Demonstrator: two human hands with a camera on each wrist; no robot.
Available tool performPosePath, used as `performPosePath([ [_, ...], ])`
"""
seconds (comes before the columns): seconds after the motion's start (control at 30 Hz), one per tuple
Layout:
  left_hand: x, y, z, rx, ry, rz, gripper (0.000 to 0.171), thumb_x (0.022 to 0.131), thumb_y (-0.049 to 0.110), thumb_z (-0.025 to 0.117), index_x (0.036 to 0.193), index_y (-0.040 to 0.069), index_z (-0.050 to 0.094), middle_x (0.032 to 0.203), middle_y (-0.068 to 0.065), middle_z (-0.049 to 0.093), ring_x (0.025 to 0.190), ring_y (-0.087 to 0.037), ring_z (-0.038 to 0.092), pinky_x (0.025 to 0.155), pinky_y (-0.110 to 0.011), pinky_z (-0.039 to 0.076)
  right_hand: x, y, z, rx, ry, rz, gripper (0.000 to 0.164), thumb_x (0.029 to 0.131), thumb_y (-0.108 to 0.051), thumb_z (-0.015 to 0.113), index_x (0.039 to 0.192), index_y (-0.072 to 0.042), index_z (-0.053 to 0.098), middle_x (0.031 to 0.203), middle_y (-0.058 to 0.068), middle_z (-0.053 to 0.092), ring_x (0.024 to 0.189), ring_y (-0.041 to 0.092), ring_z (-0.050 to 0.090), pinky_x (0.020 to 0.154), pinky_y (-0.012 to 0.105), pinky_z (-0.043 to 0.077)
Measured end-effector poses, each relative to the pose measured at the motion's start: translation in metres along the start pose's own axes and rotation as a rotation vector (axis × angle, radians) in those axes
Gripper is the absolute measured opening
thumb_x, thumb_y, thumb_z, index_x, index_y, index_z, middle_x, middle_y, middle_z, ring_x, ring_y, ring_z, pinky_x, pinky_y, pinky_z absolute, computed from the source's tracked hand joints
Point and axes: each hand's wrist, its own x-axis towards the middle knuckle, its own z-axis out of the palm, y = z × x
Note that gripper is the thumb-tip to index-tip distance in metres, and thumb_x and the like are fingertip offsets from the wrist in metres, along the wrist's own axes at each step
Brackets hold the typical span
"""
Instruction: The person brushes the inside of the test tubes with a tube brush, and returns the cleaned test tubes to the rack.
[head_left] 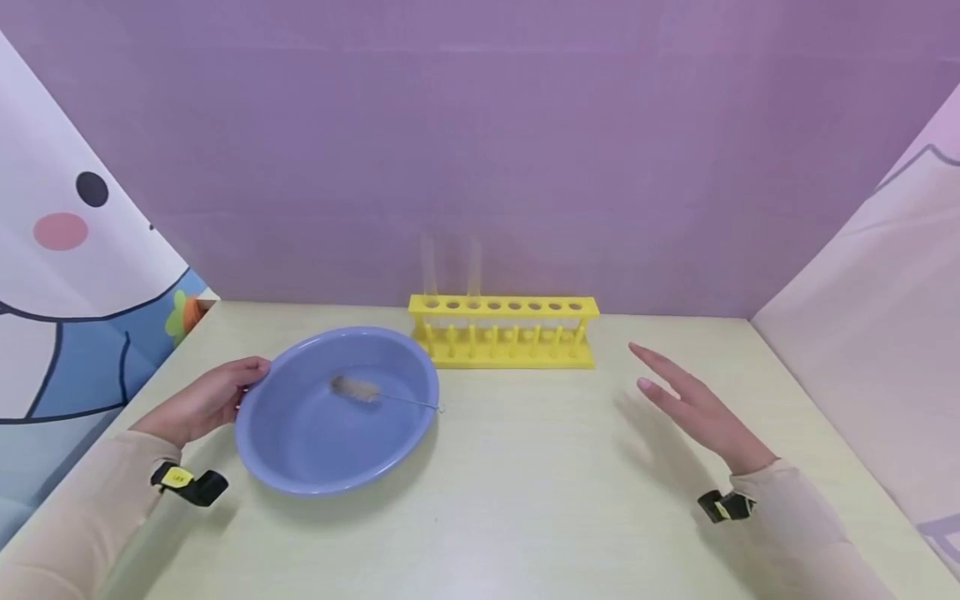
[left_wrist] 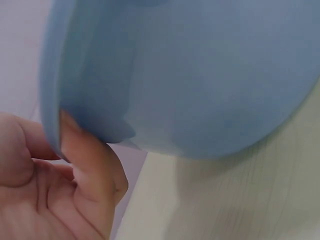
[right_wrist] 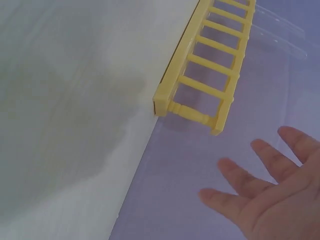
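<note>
My left hand (head_left: 213,400) pinches the left rim of a blue plastic basin (head_left: 322,454); in the left wrist view the thumb and fingers (left_wrist: 92,165) clasp its edge. Inside the basin lies a test tube brush (head_left: 356,388) with a bristly head, its thin wire handle crossing the right rim. To the right, my right hand (head_left: 701,412) hovers over the table with straight fingers and holds nothing. Nearest to it stands a yellow test tube rack (head_left: 517,363), also seen in the right wrist view. Two clear test tubes (head_left: 475,267) stand upright in the rack's left part.
The pale wooden table (head_left: 525,500) meets a purple backdrop (head_left: 480,150) just behind the rack. Printed cloth panels line the left (head_left: 67,333) and right (head_left: 877,333) sides. Black wrist cameras (head_left: 726,506) are strapped over both sleeves.
</note>
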Motion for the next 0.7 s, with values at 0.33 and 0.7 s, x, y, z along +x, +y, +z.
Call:
performPosePath([
  [0.33,-0.003,0.001,-0.001,-0.027,-0.003,0.004,0.036,0.104,0.032,0.029,0.12,0.002,0.04,0.094,-0.001,0.049,0.083,-0.014,0.051,0.071,-0.03,0.049,0.003,-0.012,0.007,-0.041,0.041,-0.034,0.046,0.098,-0.026,0.052,0.138,-0.005,0.046,0.135,0.016,0.052,0.12,0.037,0.052,0.098,0.054,0.039],
  [0.7,-0.004,0.0,0.004,-0.035,0.012,0.009,0.04,0.104,0.031,0.029,0.125,-0.001,0.038,0.097,0.0,0.052,0.084,-0.015,0.052,0.071,-0.031,0.05,0.004,-0.011,0.013,-0.075,0.024,0.004,0.044,0.098,-0.03,0.05,0.135,-0.005,0.05,0.131,0.015,0.055,0.112,0.034,0.057,0.092,0.05,0.045],
])
